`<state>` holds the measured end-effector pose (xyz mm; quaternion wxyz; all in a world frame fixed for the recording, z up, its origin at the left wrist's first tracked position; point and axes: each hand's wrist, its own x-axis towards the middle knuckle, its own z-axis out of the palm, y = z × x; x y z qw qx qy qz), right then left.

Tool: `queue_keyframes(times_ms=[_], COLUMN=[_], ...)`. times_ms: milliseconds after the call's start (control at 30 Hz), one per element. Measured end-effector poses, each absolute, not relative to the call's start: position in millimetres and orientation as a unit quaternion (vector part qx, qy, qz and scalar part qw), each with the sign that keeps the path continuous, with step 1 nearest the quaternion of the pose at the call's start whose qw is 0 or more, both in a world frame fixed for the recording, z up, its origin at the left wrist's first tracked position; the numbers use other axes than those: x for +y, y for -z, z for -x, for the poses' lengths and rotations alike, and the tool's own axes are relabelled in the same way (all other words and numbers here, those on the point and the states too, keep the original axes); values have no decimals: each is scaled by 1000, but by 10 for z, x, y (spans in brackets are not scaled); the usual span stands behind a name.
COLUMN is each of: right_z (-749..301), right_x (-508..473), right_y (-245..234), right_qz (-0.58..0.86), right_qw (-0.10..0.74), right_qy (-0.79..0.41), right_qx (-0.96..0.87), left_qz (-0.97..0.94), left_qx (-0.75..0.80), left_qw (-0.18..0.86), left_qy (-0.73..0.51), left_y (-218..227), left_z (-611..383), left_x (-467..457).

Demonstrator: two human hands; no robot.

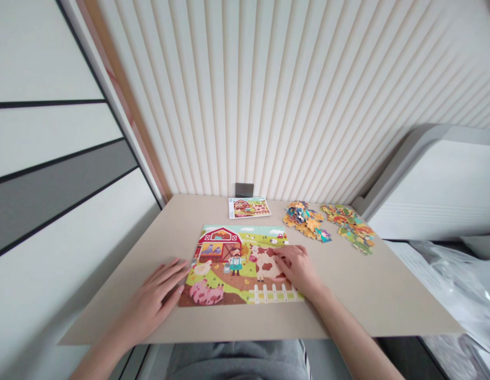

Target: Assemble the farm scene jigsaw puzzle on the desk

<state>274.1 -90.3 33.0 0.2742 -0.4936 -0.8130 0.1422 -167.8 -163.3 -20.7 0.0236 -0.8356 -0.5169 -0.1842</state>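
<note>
A farm jigsaw puzzle lies flat in front of me, its pieces joined into a rectangle with a red barn, a farmer, a pig and a cow. My left hand rests flat on the table with fingers stretched toward the puzzle's left edge. On the puzzle's right side, my right hand lies with its fingertips on the cow, partly covering it and the right edge. Nothing shows between the fingers of either hand.
Behind the puzzle is a reference card with the same farm picture. Two heaps of loose pieces, one mixed and one mostly green and orange, sit at the back right of the table. A wall socket is behind.
</note>
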Motion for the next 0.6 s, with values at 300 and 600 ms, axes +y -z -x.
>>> queue_keyframes(times_ms=[300, 600], right_z=[-2996, -3014], right_x=[-855, -882], right_y=[-53, 34], right_qz=[562, 549], right_qw=[300, 280], right_qy=[-96, -76], right_qx=[-765, -784], left_qz=[837, 855], left_qx=[-511, -482], left_qw=[9, 25], left_qy=[196, 190], left_y=[298, 340], left_z=[1765, 1498], left_x=[-1459, -1121])
